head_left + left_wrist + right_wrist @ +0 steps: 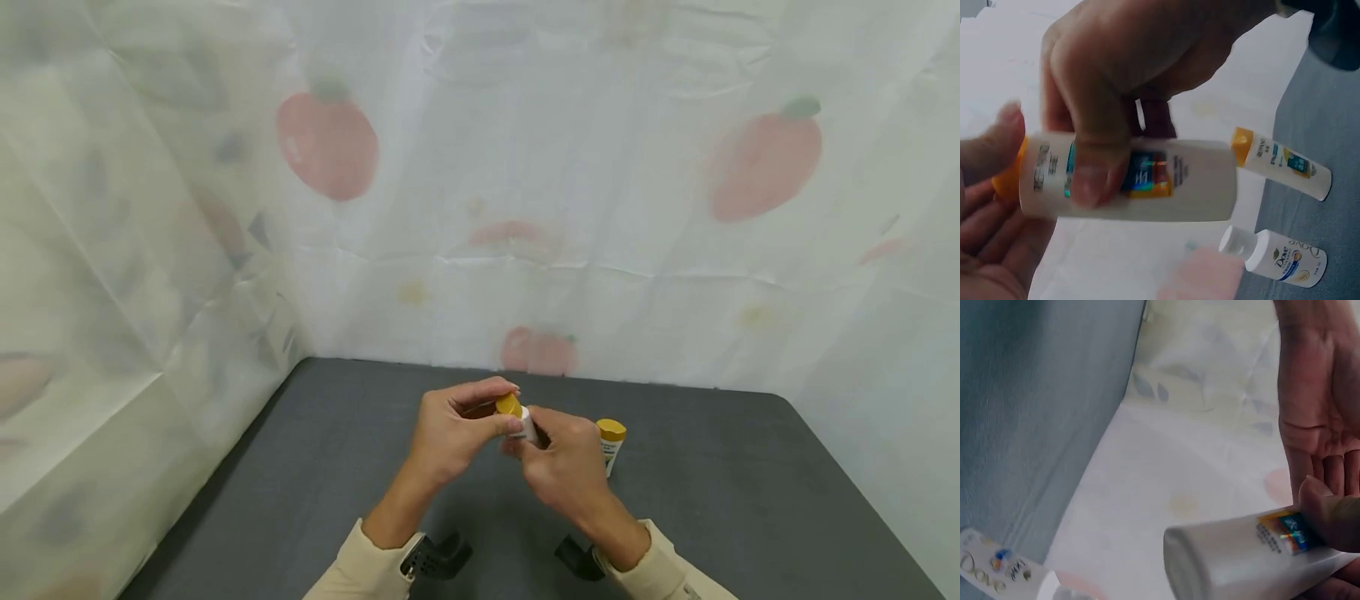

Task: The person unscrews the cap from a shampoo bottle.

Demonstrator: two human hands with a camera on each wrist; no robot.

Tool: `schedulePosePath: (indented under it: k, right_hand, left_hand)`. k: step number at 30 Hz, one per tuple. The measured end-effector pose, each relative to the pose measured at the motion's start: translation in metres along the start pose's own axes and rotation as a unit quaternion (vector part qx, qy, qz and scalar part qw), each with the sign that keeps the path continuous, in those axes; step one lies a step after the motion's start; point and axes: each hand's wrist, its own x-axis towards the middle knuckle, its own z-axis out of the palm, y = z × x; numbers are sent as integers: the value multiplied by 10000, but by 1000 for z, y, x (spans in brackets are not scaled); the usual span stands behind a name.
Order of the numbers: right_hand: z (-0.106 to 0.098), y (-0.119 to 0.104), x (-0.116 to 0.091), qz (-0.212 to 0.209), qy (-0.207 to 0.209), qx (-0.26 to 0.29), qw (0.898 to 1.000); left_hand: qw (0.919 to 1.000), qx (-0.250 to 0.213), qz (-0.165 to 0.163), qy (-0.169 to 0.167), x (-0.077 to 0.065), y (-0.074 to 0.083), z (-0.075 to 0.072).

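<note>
Both hands hold one small white shampoo bottle (pixel 1204 181) with a yellow cap (pixel 508 405), lifted above the table. My left hand (pixel 453 425) pinches the cap between thumb and fingers. My right hand (pixel 566 462) grips the bottle's body, its thumb across the label in the right wrist view. The bottle lies sideways in the left wrist view, its base pointing away from the left hand. A similar yellow-capped bottle (pixel 611 442) stands just beyond the right hand. Beside that one is a white Dove bottle (pixel 1288 257), hidden in the head view.
The dark grey table (pixel 337 467) has rounded far corners. A pale sheet printed with fruit (pixel 570 167) hangs behind it and along the left side. Black devices (pixel 442 557) are strapped on both wrists.
</note>
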Motion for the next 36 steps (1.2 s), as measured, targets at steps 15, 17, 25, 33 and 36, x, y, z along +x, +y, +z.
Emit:
schedulePosePath:
  k: [15, 17, 25, 33, 36]
  right_hand:
    - [-1, -3, 4, -1028, 285, -1370, 9848]
    - [-1, -2, 3, -1056, 310, -1424, 9837]
    - [-1, -2, 3, -1295, 613, -1403, 9797]
    - [-2, -5, 3, -1519, 850, -1380, 9750]
    - [-1, -5, 2, -1484, 812, -1325, 9766]
  left_hand:
    - [9800, 738, 1627, -877, 0, 7, -22]
    - [9816, 695, 1624, -726, 0, 6, -19]
    - [9852, 467, 1606, -367, 0, 5, -10]
    - [9880, 269, 1480, -340, 1, 5, -6]
    - [9879, 222, 1488, -374, 2, 5, -4]
